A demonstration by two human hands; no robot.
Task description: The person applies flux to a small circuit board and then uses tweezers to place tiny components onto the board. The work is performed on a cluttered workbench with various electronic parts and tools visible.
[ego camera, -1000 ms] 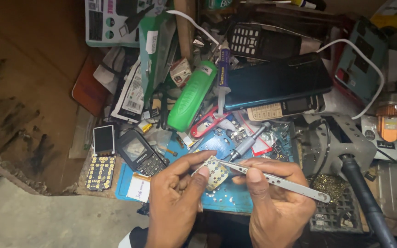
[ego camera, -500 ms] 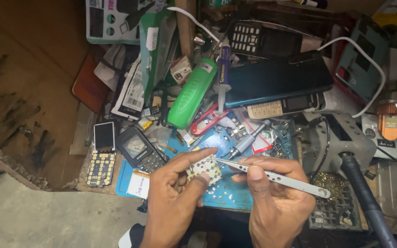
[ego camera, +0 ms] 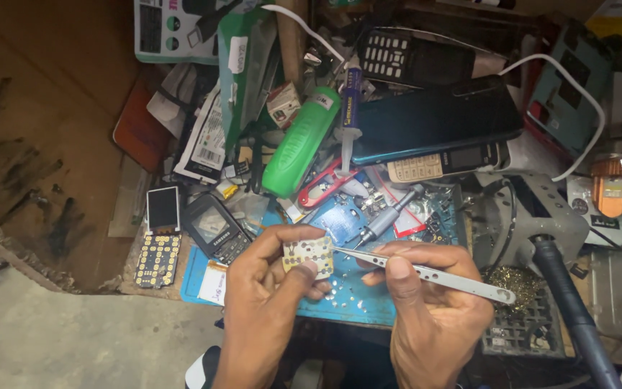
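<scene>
My left hand (ego camera: 268,295) pinches a small pale keypad circuit board (ego camera: 308,255) between thumb and fingers, held above a blue work mat (ego camera: 368,302). My right hand (ego camera: 433,310) grips metal tweezers (ego camera: 426,272), whose tips touch the right edge of the board. Both hands hover over the front of the mat, close together.
A green cylinder (ego camera: 301,142), red-handled cutters (ego camera: 322,187), a syringe (ego camera: 351,108), several old phones (ego camera: 214,227), a dark smartphone (ego camera: 437,119), a loose screen and keypad (ego camera: 160,238) crowd the bench. A soldering handle (ego camera: 570,302) and brass wool (ego camera: 512,284) lie at right. Brown wooden surface at left.
My left hand has turned the small board so its pale face shows, and shifted it slightly left. The tweezers stay at its edge.
</scene>
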